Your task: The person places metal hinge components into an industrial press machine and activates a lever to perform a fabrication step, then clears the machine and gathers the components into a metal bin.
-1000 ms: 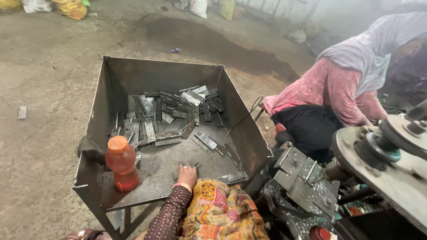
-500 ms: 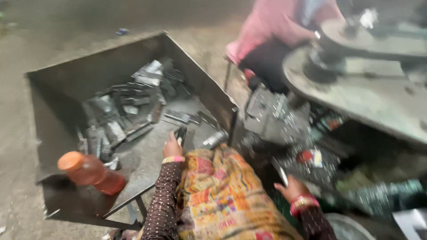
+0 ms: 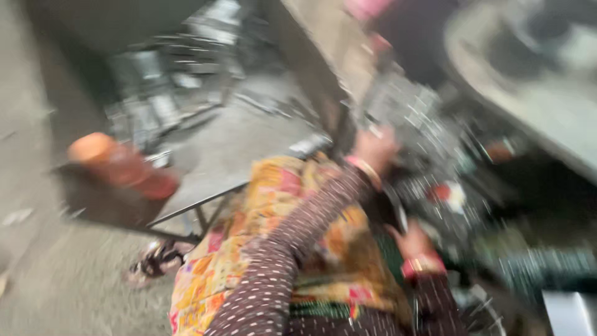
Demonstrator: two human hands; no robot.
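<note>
The picture is badly smeared by motion. My left hand [image 3: 375,148], on a dark dotted sleeve with a bangle at the wrist, is stretched out to the right rim of the grey metal tray [image 3: 311,74], close to the grey machine part [image 3: 410,118]. Whether it holds anything is lost in the blur. My right hand [image 3: 413,241] sits lower, near my lap, beside the dark cluttered machine base. Its fingers are not readable. Several flat metal pieces [image 3: 161,93] lie in the tray. A patterned yellow cloth [image 3: 298,249] covers my knees.
An orange plastic bottle [image 3: 118,165] stands at the tray's near left corner. A large round machine wheel [image 3: 528,81] fills the upper right. Another person's pink garment [image 3: 367,7] shows at the top. Bare concrete floor [image 3: 56,274] lies to the left.
My left hand has left the metal pieces inside the tray and swung right to the tray's rim by the machine. The view has turned right and lower.
</note>
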